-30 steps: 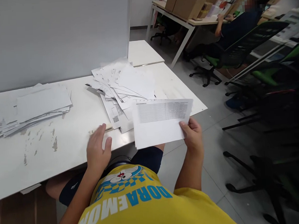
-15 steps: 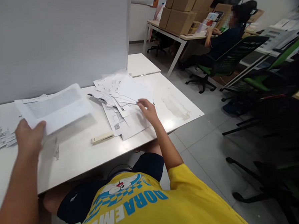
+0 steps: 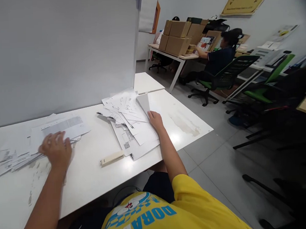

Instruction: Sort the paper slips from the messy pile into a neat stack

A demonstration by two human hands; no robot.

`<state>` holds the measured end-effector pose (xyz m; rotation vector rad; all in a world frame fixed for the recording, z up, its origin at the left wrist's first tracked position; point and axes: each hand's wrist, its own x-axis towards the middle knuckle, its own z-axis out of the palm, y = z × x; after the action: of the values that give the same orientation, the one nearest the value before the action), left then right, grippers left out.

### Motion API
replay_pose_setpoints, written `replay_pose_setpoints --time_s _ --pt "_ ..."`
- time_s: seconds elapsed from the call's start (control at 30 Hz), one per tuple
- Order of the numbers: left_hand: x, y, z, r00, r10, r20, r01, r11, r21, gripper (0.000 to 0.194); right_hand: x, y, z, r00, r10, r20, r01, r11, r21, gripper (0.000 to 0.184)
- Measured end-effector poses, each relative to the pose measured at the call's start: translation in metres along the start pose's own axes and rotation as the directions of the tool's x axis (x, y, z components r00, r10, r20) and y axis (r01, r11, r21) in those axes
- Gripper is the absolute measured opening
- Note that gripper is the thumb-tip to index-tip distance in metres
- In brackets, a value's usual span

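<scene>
My left hand (image 3: 56, 149) rests with curled fingers on the edge of a printed sheet (image 3: 62, 127) that lies on top of the left pile of papers (image 3: 15, 154). My right hand (image 3: 155, 119) reaches into the spread heap of papers (image 3: 129, 126) at the right of the white table (image 3: 91, 172) and lifts the edge of a white sheet (image 3: 143, 103) with its fingers. A cream stapler (image 3: 112, 158) lies on the table between my arms, near the front edge.
A grey partition (image 3: 62, 51) stands along the table's back. To the right are office chairs (image 3: 225, 78) on a grey floor. A person sits at a far desk (image 3: 177, 57) stacked with cardboard boxes (image 3: 179, 36).
My left hand has laid the printed sheet down on the left pile. My right hand has taken hold of a sheet in the right heap and raised its edge.
</scene>
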<state>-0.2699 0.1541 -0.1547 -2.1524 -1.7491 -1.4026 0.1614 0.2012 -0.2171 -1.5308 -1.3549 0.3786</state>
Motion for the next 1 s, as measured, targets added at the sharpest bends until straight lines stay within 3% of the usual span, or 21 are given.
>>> replay_pose_setpoints --time_s 0.13,0.23,0.33,0.4,0.47,0.6,0.7,0.77,0.83,0.93,1.0 --pt "-0.014 -0.034 0.015 0.998 -0.019 0.057 0.018 1.0 0.014 0.031 -0.003 -0.003 -0.013 0.996 0.042 -0.077 -0.038 0.997 0.061 0.048" --pt "-0.014 -0.036 0.021 0.998 0.01 0.066 -0.012 1.0 0.022 0.031 -0.004 -0.005 -0.015 0.977 0.118 -0.179 -0.068 0.962 0.264 0.05" --pt "-0.004 -0.01 0.034 0.986 0.138 0.096 -0.141 0.99 0.025 0.032 0.001 -0.007 -0.016 0.958 0.205 -0.199 -0.078 0.858 0.508 0.049" --pt "0.003 0.024 0.049 0.97 0.201 0.14 -0.195 0.979 -0.058 0.036 0.003 -0.01 -0.016 0.953 0.248 -0.174 -0.085 0.771 0.632 0.051" --pt "0.005 0.063 0.066 0.947 0.209 0.243 -0.16 0.966 -0.205 0.043 -0.001 -0.017 -0.015 0.959 0.257 -0.119 -0.107 0.72 0.686 0.054" --pt "-0.001 0.128 0.083 0.852 0.112 0.512 0.196 0.838 -0.51 0.075 -0.039 -0.044 -0.003 0.965 0.261 -0.001 -0.185 0.689 0.701 0.055" --pt "-0.007 0.144 0.079 0.797 0.021 0.603 0.412 0.712 -0.569 0.072 -0.092 -0.07 0.008 0.95 0.311 0.025 -0.221 0.614 0.757 0.051" --pt "-0.01 0.142 0.072 0.761 -0.051 0.647 0.497 0.688 -0.53 0.071 -0.129 -0.085 0.011 0.94 0.319 0.122 -0.285 0.534 0.796 0.048" --pt "-0.012 0.136 0.065 0.694 -0.074 0.717 0.546 0.703 -0.456 0.072 -0.158 -0.092 0.009 0.926 0.322 0.196 -0.331 0.449 0.83 0.049" --pt "-0.013 0.128 0.054 0.584 -0.067 0.809 0.525 0.791 -0.313 0.071 -0.176 -0.085 -0.003 0.904 0.385 0.188 -0.331 0.348 0.877 0.051" --pt "-0.011 0.128 0.041 0.575 -0.046 0.817 0.405 0.884 -0.235 0.066 -0.172 -0.071 -0.017 0.892 0.425 0.15 -0.309 0.334 0.891 0.051"
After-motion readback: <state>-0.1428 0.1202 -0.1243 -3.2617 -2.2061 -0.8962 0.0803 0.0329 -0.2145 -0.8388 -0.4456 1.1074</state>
